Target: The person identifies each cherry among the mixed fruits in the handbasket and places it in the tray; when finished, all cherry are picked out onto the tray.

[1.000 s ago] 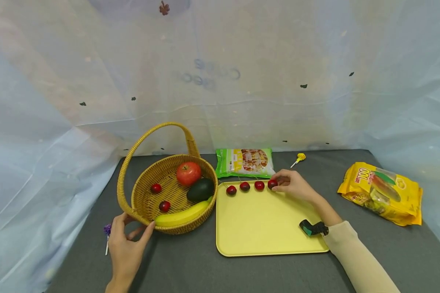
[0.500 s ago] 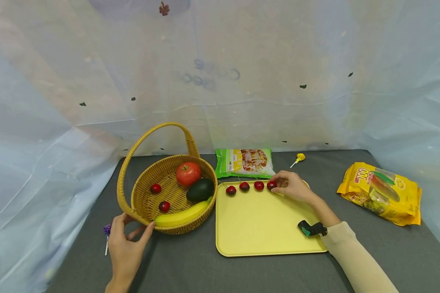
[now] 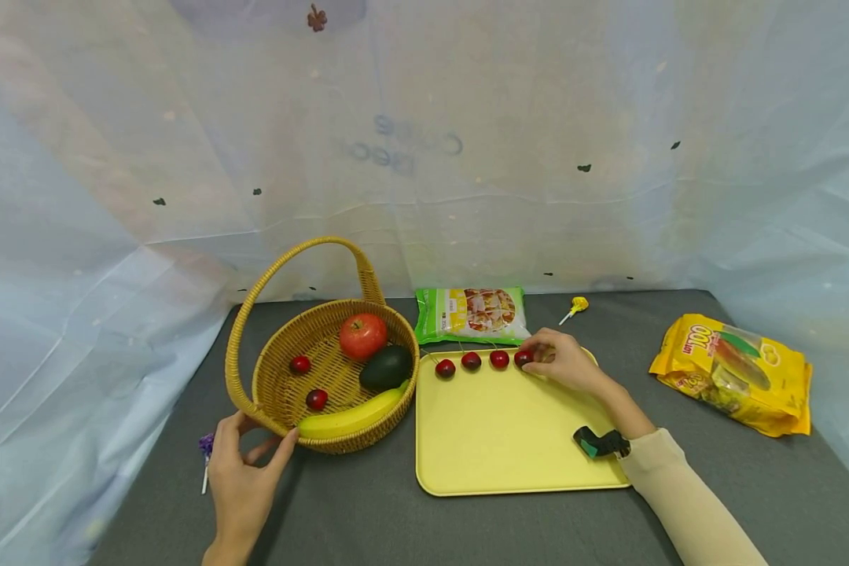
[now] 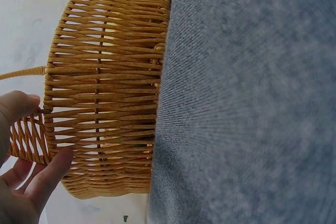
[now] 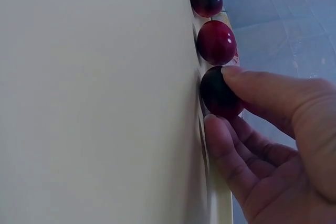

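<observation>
The grey surface (image 3: 368,511) lies in front of me, with pale sheeting hung behind and to both sides. Near its left edge stands the wicker basket (image 3: 283,393) with its tall arched handle; inside it lie a red apple (image 3: 362,336), an avocado (image 3: 387,367), a banana (image 3: 352,417) along the near wall, and two loose cherries. Just right of the basket, in the middle of the surface, sits the yellow tray (image 3: 509,440), its left edge close beside the basket's wall. Toward the right edge lies a yellow snack bag (image 3: 732,371), and at the far edge, just behind the tray, a green snack bag (image 3: 472,313) with a small yellow lollipop (image 3: 575,306) to its right.

My left hand (image 3: 242,479) holds the near rim of the basket, thumb on the inside of the weave and fingers (image 4: 50,174) against the outer wall. A purple lollipop (image 3: 206,456) lies just left of that hand.

My right hand (image 3: 566,362) rests at the tray's far edge, thumb and fingertips pinching the cherry (image 5: 218,92) that sits last on the right in a row of four along that edge. The cherry touches the tray, close against its raised rim, just beside the next cherry (image 5: 215,42).
</observation>
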### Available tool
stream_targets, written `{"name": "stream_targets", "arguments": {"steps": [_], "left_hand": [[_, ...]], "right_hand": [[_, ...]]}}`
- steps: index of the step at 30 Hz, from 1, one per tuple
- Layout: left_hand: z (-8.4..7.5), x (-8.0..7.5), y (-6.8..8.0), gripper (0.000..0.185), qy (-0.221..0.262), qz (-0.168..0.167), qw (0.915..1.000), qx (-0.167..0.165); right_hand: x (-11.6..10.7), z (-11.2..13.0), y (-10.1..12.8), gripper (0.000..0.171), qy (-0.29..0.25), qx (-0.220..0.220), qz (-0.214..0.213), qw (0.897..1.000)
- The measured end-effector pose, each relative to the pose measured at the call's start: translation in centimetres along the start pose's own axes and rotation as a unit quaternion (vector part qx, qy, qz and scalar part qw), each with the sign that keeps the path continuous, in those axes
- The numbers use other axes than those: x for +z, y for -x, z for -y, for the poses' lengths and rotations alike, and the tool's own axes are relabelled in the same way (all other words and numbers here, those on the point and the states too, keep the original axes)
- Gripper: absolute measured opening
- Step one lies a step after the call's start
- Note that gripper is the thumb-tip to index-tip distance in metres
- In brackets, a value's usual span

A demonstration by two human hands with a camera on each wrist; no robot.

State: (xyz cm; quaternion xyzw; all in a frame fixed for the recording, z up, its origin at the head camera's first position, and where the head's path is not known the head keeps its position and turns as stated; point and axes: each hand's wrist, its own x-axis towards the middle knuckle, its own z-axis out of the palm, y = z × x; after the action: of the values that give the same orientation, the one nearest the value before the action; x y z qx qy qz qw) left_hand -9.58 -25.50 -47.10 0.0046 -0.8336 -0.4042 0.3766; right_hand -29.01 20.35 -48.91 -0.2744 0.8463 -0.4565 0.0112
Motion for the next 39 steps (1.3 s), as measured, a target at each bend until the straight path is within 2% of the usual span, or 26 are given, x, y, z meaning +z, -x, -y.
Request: {"name": "stream_targets", "arguments": {"steps": [9, 13, 18, 21, 23, 30, 34, 39], "left_hand": [[0.5, 0.1, 0.1, 0.062, -0.005, -0.005, 1.0000, 0.002], [0.4, 0.0, 0.1, 0.061, -0.008, -0.009, 0.9999, 0.002], [0.2, -0.1, 0.0, 0.060, -0.010, -0.008, 0.9999, -0.001], [0.1, -0.1, 0.0, 0.061, -0.007, -0.007, 0.9999, 0.004], [0.0, -0.1, 0.0, 0.061, -0.006, -0.007, 0.9999, 0.006], [-0.1, 0.1, -0.1, 0.060, -0.003, -0.007, 1.0000, 0.002], [-0.1, 0.1, 0.0, 0.060, -0.003, -0.009, 1.0000, 0.000], [0.1, 0.1, -0.1, 0.061, -0.003, -0.009, 0.9999, 0.005]], "right_hand": [[-0.8, 0.5, -0.1, 0.026, 0.024, 0.004, -0.009, 1.000], [-1.1, 1.5, -0.8, 0.027, 0.027, -0.012, -0.012, 0.999], [-0.2, 4.4, -2.8, 0.030, 0.012, -0.033, 0.002, 0.999], [1.1, 6.3, -4.6, 0.030, -0.003, -0.048, 0.021, 0.999], [2.4, 7.1, -6.1, 0.029, -0.024, -0.072, 0.042, 0.996], [7.8, 13.2, -11.1, 0.031, -0.072, -0.152, 0.151, 0.974], [11.2, 16.5, -13.3, 0.033, -0.064, -0.175, 0.210, 0.960], [14.7, 19.6, -15.6, 0.034, -0.040, -0.185, 0.294, 0.937]]}}
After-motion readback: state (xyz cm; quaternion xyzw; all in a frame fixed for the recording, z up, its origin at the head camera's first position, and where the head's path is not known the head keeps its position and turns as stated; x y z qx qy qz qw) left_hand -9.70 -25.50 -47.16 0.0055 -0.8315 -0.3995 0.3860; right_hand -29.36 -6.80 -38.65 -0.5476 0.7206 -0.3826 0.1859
